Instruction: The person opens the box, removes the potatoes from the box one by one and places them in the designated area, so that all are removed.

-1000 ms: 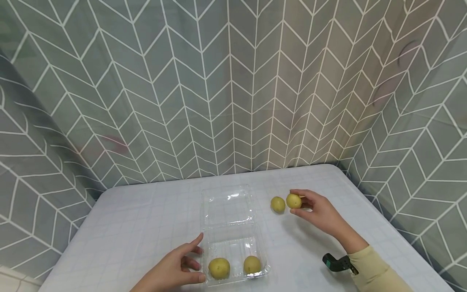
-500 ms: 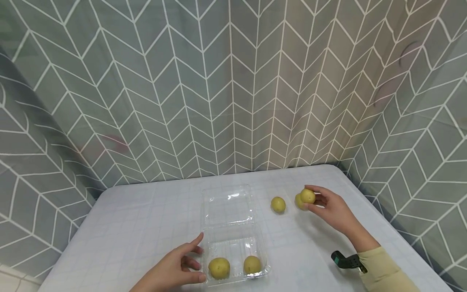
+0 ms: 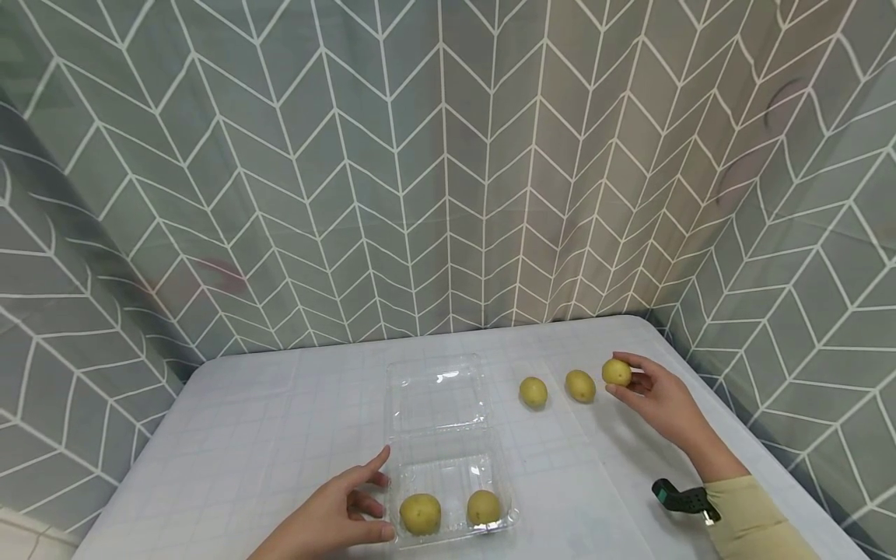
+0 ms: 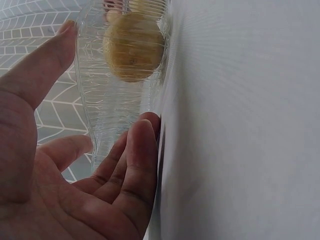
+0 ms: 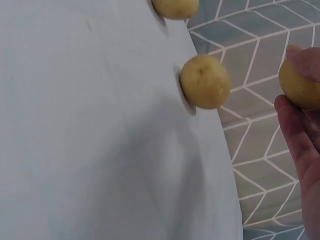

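Note:
In the head view, my right hand (image 3: pixel 654 400) holds a potato (image 3: pixel 616 372) between thumb and fingertips, lifted off the table at the right. Left of it a second potato (image 3: pixel 580 386) and a third potato (image 3: pixel 533 393) lie on the table in a row. A clear plastic clamshell box (image 3: pixel 448 451) lies with its lid folded back. Inside its tray are a larger potato (image 3: pixel 421 514) at the left and a smaller potato (image 3: pixel 484 508) at the right. My left hand (image 3: pixel 343 505) rests at the box's left side, its spread thumb and index finger touching the rim (image 4: pixel 80 70).
A white cloth covers the table (image 3: pixel 280 420). Grey patterned curtains (image 3: pixel 420 171) hang behind it and on both sides. A black strap device (image 3: pixel 682 498) sits at my right wrist, by the yellow sleeve (image 3: pixel 756 517).
My right hand has moved to the right with its potato, and the potato in the middle of the row has come into full view. The left hand and the box have stayed put.

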The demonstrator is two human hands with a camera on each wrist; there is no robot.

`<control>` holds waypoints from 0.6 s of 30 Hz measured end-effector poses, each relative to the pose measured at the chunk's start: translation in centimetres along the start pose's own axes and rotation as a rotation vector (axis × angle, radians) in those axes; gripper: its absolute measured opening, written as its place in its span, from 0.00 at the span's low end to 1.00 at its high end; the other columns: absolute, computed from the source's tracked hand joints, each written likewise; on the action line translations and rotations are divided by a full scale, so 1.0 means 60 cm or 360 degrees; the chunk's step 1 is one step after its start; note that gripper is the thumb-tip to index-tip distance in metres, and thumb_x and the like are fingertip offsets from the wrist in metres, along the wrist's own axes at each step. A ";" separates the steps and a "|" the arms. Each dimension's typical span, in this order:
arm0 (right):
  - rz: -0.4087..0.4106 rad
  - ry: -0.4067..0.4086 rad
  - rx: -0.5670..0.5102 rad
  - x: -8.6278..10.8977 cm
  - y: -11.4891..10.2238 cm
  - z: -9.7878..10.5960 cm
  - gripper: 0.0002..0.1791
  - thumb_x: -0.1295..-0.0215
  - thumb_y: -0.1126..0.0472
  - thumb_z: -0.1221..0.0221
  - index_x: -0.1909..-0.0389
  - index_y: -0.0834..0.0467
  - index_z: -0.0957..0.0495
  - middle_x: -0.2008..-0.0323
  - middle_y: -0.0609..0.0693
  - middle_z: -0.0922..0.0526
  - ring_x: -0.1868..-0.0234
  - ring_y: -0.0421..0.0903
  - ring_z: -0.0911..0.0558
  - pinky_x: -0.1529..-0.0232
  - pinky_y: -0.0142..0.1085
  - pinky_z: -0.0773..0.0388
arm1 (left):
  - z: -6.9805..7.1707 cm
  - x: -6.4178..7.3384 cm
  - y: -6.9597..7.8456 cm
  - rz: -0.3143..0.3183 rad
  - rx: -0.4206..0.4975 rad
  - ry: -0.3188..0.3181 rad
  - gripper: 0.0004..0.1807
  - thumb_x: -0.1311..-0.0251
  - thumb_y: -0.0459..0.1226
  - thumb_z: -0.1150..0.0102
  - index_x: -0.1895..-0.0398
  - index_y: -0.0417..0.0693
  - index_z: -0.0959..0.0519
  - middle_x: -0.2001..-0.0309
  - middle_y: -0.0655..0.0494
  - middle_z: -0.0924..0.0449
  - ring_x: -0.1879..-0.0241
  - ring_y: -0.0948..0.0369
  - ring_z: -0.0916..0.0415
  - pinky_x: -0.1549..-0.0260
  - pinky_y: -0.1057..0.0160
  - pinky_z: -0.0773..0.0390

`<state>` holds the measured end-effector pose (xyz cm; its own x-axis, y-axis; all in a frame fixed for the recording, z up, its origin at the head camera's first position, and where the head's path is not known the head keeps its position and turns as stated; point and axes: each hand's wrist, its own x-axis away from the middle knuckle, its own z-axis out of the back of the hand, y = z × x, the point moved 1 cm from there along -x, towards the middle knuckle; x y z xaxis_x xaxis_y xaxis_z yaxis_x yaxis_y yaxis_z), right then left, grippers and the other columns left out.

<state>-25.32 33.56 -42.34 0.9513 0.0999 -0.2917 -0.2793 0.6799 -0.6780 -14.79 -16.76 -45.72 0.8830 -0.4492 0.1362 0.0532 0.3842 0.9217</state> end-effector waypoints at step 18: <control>-0.0143 -0.0034 0.0027 -0.016 0.069 0.004 0.39 0.33 0.47 0.36 0.30 0.64 0.36 0.35 0.67 0.33 0.43 0.63 0.23 0.55 0.33 0.22 | 0.001 0.001 -0.001 -0.0001 0.0024 -0.0004 0.52 0.47 0.43 0.25 0.22 0.45 0.45 0.44 0.46 0.28 0.57 0.55 0.22 0.61 0.65 0.20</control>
<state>-27.36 36.44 -44.70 0.9750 0.0532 -0.2159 -0.1907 0.6992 -0.6890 -14.76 -16.85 -45.78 0.8818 -0.4513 0.1368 0.0465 0.3719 0.9271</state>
